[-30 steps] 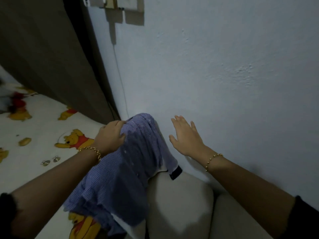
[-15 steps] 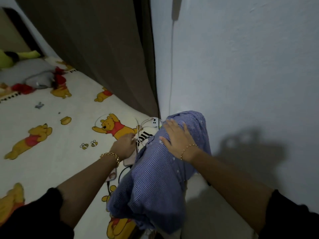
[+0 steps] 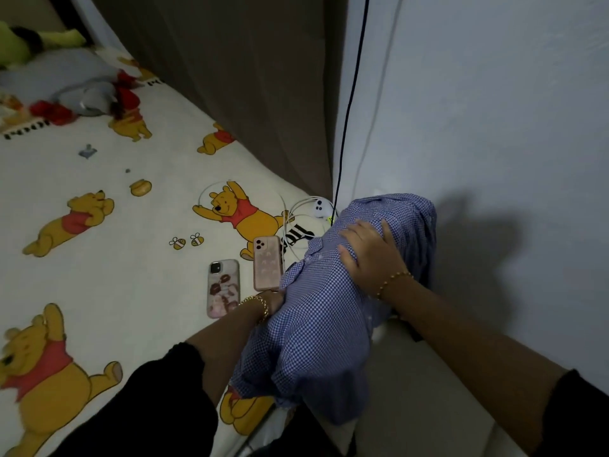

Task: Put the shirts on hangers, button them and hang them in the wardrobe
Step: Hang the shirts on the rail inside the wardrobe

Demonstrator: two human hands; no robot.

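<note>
A blue checked shirt [image 3: 316, 341] lies bunched over the edge of a cream padded piece [image 3: 412, 407] by the wall. My right hand [image 3: 369, 255] sits on top of the bundle, fingers and thumb curled into the cloth. My left hand [image 3: 275, 300] reaches in under the shirt's left side. Only its wrist with a gold bracelet shows, and the fingers are hidden by the fabric. I see no hanger and no wardrobe.
Left of the shirt is a bed with a bear-print sheet [image 3: 115, 258]. Two phones [image 3: 223, 288] [image 3: 267, 263] and a white charger [image 3: 319, 207] with cables lie close to my left wrist. A brown curtain [image 3: 247, 77] hangs behind. Soft toys [image 3: 82, 94] lie far left.
My right hand came from the wall onto the shirt and now curls into it. My left hand left the shirt's top and slid beneath its left side. The view turned left toward the bed.
</note>
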